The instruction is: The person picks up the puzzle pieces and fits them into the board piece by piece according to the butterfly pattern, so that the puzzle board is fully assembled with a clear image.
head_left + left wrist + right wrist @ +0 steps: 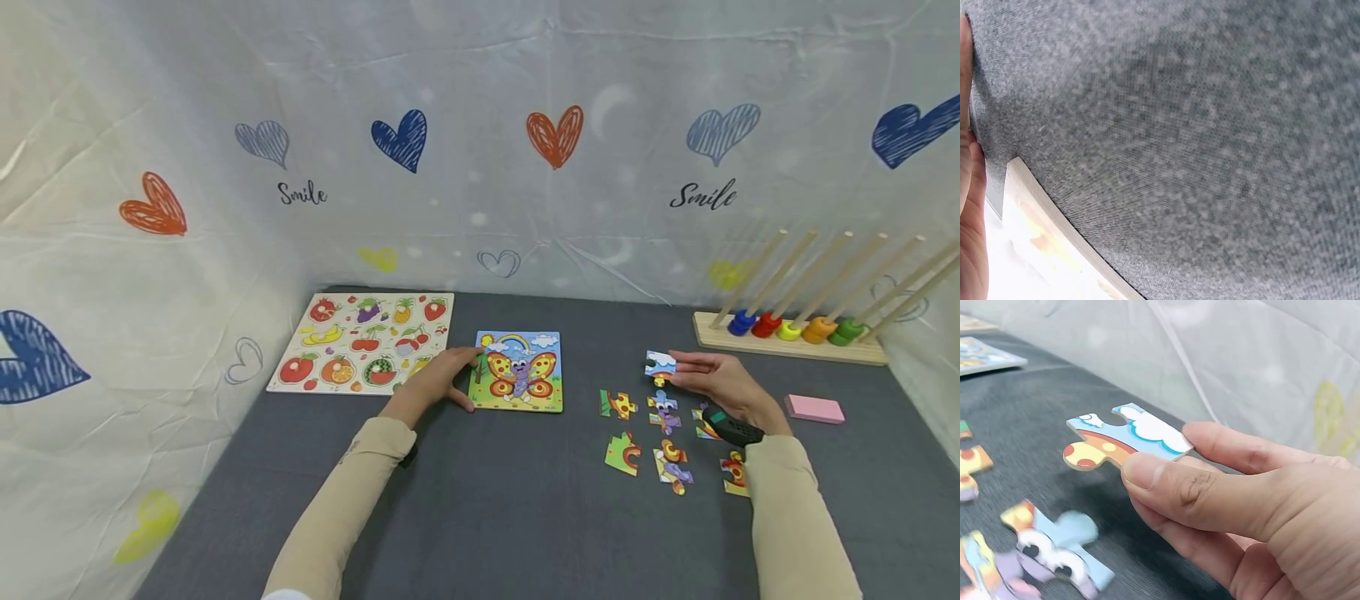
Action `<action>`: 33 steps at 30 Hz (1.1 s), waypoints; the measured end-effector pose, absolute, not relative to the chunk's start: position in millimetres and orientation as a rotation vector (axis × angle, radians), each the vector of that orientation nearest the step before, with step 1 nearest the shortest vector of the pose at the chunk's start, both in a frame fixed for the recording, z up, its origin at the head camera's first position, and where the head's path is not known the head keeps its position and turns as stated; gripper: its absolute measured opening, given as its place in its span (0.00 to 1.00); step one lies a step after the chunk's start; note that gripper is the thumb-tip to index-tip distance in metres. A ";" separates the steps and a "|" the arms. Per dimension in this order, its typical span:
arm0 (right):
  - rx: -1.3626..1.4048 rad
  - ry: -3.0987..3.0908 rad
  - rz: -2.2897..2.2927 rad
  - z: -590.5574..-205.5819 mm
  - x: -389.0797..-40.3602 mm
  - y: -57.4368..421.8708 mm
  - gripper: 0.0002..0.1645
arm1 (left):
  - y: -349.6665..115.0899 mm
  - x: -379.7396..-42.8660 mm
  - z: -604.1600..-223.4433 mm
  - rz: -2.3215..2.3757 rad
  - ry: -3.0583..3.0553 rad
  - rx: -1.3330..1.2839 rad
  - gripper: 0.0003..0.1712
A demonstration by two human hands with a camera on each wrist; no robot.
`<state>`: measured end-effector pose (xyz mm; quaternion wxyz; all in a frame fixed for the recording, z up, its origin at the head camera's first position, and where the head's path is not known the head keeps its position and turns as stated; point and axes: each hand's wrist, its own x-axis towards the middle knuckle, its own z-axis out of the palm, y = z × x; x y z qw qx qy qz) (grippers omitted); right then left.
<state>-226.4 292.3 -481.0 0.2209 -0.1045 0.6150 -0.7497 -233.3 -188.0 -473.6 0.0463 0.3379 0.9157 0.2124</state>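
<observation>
In the head view my right hand (723, 385) pinches a sky-and-cloud jigsaw piece (660, 364) between thumb and fingers. Close up in the right wrist view, that piece (1147, 432) is raised over the dark cloth, its yellow-orange knob to the left. Below it lie several loose jigsaw pieces, among them one with the butterfly's face (663, 414) and a green one (622, 454). My left hand (435, 383) touches the left edge of a square butterfly picture board (521, 402), thumb near the lower corner. Only parts of its fingers (974, 206) show in the left wrist view.
A fruit peg board (352, 342) lies just left of my left hand. At the back right stands a wooden peg rack (795, 342) with coloured rings and tall sticks. A pink block (815, 408) sits right of my right hand. A printed white curtain (480, 167) encloses the back.
</observation>
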 end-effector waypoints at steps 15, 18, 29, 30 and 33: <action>-0.255 1.981 -1.819 -474.9 -247.1 242.5 0.35 | -186.4 -229.7 -468.7 0.650 2.778 1.023 0.43; -0.285 2.007 -1.793 -475.2 -251.3 232.5 0.35 | -186.4 -230.3 -469.1 0.641 2.778 1.016 0.45; -0.419 2.074 -1.778 -478.0 -264.5 187.7 0.32 | -186.0 -228.0 -464.9 0.634 2.761 0.946 0.40; -0.420 2.069 -1.784 -478.7 -265.5 183.7 0.32 | -185.6 -227.9 -464.4 0.637 2.756 0.944 0.41; -0.436 2.068 -1.787 -480.8 -268.7 172.6 0.32 | -185.1 -228.0 -463.7 0.634 2.753 0.939 0.41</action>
